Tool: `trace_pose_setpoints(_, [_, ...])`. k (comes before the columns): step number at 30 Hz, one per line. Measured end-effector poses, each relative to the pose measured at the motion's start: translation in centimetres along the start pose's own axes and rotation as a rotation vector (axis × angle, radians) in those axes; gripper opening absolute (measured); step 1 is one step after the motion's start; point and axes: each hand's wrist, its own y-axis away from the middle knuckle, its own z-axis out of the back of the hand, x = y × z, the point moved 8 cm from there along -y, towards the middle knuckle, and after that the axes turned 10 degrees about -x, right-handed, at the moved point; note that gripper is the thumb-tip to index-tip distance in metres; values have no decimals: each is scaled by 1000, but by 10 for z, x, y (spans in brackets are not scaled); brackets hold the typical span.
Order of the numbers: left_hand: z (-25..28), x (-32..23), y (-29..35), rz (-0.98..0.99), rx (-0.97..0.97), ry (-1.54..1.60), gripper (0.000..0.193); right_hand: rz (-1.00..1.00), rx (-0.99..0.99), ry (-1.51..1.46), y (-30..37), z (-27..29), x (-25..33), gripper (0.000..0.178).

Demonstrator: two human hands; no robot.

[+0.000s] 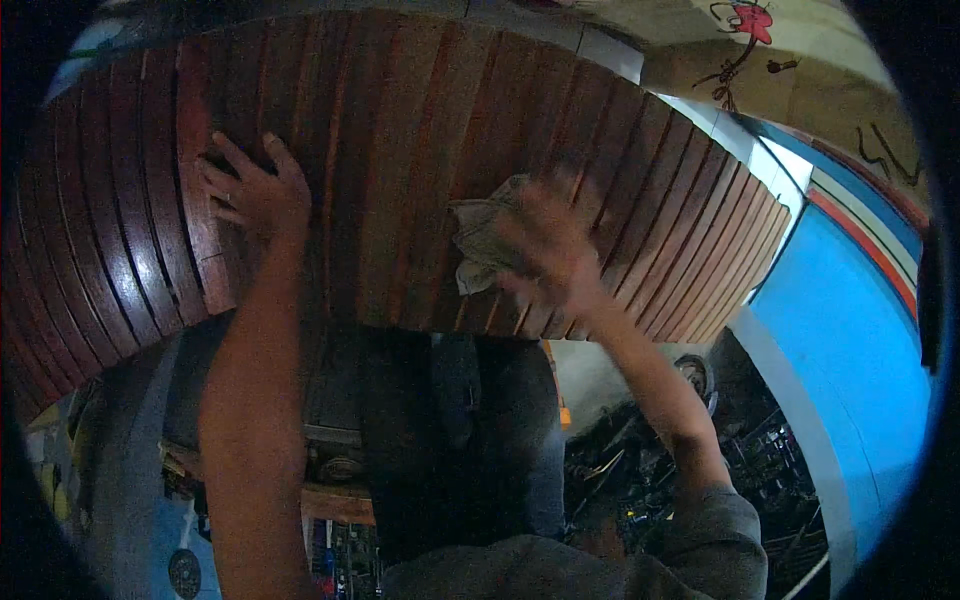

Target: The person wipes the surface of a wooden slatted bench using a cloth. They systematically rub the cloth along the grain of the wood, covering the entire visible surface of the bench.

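A long, dark reddish-brown wooden surface of parallel slats [400, 130] spreads across the upper part of the head view. My left hand [262, 195] lies on the slats at the left, fingers spread, with nothing in it. A pale, crumpled cloth [478, 240] rests against the wood near the middle. My right hand [550, 240] is pressed over the cloth's right side and holds it there. Motion smears the fingers of that hand, and they hide part of the cloth.
Bright blue wall [835, 330] with coloured stripes stands at the right. A light patterned fabric [800, 80] hangs at the upper right. Dark, jumbled metal parts [740, 450] lie below the slats at the right. A wooden edge [340, 503] shows under my legs.
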Motion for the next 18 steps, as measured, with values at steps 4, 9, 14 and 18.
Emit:
trace_pose_setpoints(4, [-1, -12, -2, 8, -14, 51, 74, 351, 196, 207, 22, -56, 2, 54])
trace_pose_setpoints(9, [0, -16, -4, 21, -10, 100, 75, 153, -403, 475, -118, -2, -59, 43])
trace_pose_setpoints(14, [-1, -1, -3, 44, 23, 72, 75, -2, -540, 393, -113, -41, -22, 42])
trace_pose_setpoints(18, [3, -4, -1, 52, 23, 79, 75, 191, 274, -193, 30, -133, 74, 34])
